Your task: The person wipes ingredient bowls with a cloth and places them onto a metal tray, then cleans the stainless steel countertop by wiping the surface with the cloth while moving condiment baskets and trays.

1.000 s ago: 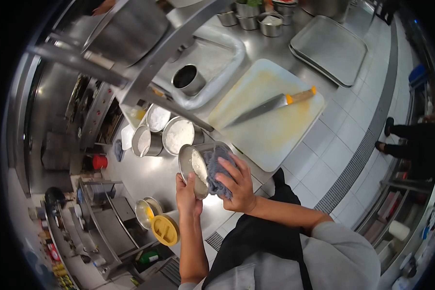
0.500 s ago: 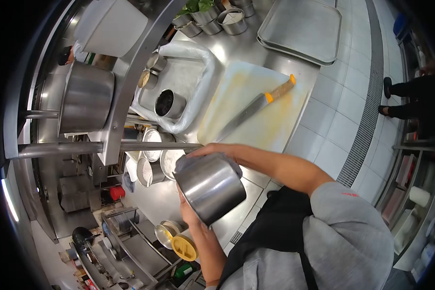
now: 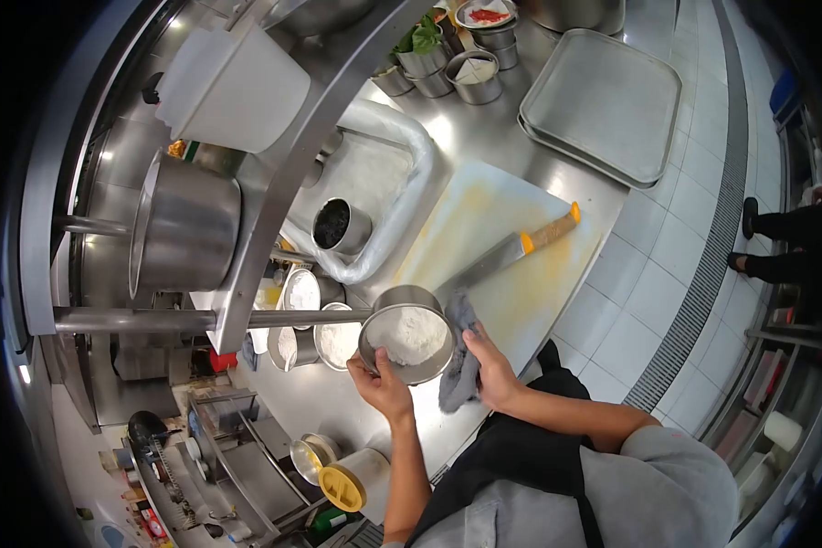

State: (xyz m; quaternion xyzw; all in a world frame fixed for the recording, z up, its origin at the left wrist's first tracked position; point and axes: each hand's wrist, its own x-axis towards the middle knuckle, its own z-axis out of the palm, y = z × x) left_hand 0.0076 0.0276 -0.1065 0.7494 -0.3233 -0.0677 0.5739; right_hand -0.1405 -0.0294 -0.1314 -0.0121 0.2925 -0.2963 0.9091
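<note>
Steel pot (image 3: 427, 370): left hand (image 3: 386, 395) clamps its rim, apparently for stability. I see the half-curled right hand (image 3: 495, 373) holding cloth (image 3: 461, 365).

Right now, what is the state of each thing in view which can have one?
Round silver metal pot: open, tilted, white powder inside, in left hand
Soft grey cloth: crumpled, in right hand
Long knife with brown handle: lying on rectangular white cutting board
Cutting board: yellow-stained
Round yellow lid: on pale cylindrical tub
Rectangular grey metal trays: stacked
</note>
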